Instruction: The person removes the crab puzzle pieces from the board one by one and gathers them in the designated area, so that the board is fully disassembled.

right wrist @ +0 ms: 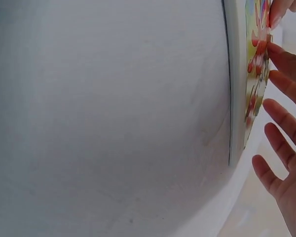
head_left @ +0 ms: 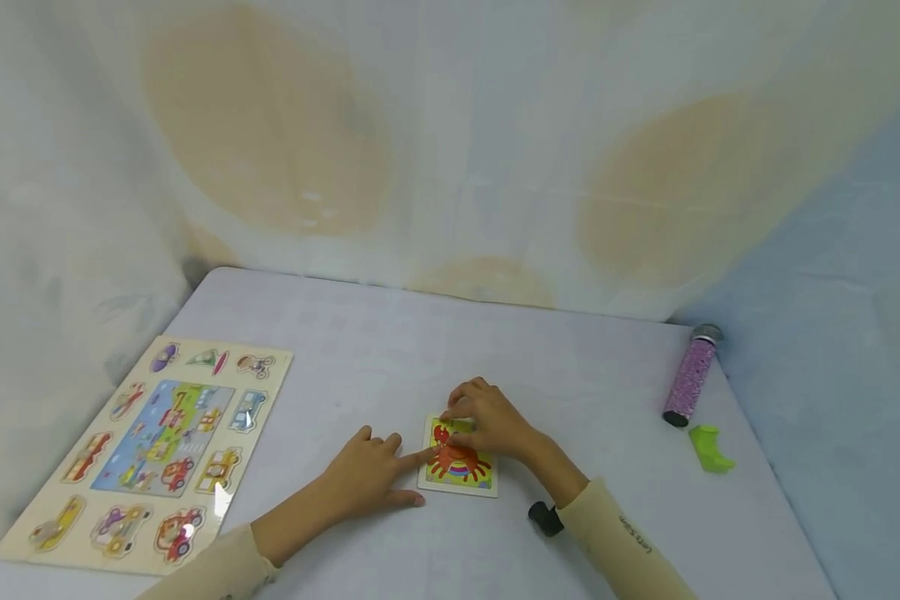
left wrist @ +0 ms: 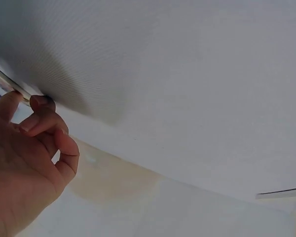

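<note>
A small square crab puzzle (head_left: 459,468), with a red crab on a yellow-green ground in a pale frame, lies flat on the table. My left hand (head_left: 369,473) reaches in from its left, the straight index finger touching the crab picture and the other fingers partly bent. From the upper right my right hand (head_left: 492,419) touches the puzzle's top part with thumb and index finger. In the right wrist view, the fingertips (right wrist: 275,48) meet the face of the crab puzzle (right wrist: 256,64), and the remaining fingers are spread beside it. Part of the picture is hidden under the right hand.
A large vehicle puzzle board (head_left: 270,375) lies on the left of the table (head_left: 360,358). At the right are a pink glittery tube (head_left: 692,379) and a lime-green boot-shaped piece (head_left: 709,450). A small black object (head_left: 544,518) sits beside the right sleeve. Cloth surrounds the table.
</note>
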`<action>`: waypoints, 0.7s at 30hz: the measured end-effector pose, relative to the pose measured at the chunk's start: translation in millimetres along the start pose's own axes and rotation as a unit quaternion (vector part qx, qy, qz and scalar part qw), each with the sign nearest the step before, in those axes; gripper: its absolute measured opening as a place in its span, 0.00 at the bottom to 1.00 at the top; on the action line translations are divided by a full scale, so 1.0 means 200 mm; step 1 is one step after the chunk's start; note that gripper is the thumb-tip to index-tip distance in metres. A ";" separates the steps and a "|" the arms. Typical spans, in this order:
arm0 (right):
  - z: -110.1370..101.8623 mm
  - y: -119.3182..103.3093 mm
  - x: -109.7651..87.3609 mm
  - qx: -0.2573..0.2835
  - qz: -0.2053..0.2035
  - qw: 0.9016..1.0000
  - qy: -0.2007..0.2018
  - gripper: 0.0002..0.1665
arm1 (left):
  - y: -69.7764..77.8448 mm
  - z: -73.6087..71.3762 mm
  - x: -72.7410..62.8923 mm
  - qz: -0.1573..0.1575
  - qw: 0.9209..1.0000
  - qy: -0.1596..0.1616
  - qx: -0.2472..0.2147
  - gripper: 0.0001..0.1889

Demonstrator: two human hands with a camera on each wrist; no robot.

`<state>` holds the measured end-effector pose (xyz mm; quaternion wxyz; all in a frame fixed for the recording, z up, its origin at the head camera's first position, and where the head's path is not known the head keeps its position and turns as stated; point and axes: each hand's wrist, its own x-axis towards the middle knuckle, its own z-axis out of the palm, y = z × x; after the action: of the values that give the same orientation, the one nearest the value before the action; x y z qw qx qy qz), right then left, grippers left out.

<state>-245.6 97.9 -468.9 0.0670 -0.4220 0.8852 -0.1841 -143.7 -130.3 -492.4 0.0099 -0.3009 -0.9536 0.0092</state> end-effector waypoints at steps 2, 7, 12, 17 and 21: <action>0.00 0.00 0.01 -0.004 -0.003 1.000 -0.001 0.16 | 0.00 0.00 0.00 0.002 1.000 0.002 -0.008 0.35; 0.01 0.01 0.01 -0.008 -0.008 1.000 -0.013 0.15 | 0.00 0.00 -0.01 0.002 1.000 0.012 -0.026 0.35; -0.01 0.02 0.00 -0.036 -0.017 0.999 -0.016 0.15 | 0.01 -0.02 0.00 -0.001 0.999 0.007 -0.049 0.35; -0.01 0.01 0.01 -0.045 -0.038 0.998 -0.008 0.15 | 0.00 -0.02 -0.01 -0.008 0.998 -0.005 -0.061 0.34; -0.01 0.02 0.01 -0.048 -0.033 0.998 0.006 0.14 | 0.00 -0.02 -0.01 -0.011 0.998 -0.008 -0.063 0.34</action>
<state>-249.4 99.2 -468.6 0.0349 -0.4527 0.8789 -0.1463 -142.8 -131.5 -489.2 -0.0168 -0.2904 -0.9555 -0.0488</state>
